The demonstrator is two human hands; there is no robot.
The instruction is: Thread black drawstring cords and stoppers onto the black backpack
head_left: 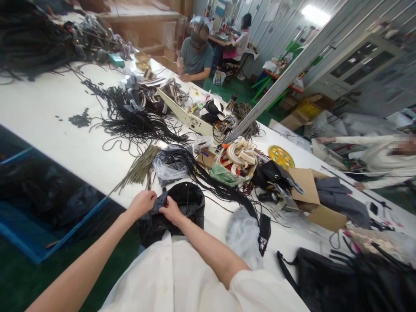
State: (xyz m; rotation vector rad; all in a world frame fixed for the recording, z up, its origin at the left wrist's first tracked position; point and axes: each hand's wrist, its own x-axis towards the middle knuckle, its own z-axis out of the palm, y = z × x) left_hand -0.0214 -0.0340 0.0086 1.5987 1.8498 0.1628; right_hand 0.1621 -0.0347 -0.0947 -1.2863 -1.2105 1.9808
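Observation:
A black fabric bag stands at the table's near edge, close against my body, its round mouth facing up. My left hand pinches the left side of its rim, where a dark strap or flap lies. Just to the right, my right hand grips the same dark piece with thumb and fingers. The fingertips of both hands partly cover the piece, so its exact shape is hidden. Beyond the bag lie black cords and a bundle of olive cords.
A basket of webbing scraps, a yellow reel and an open cardboard box stand to the right. A metal post rises from the table. More black bags lie at lower right. Several people work nearby.

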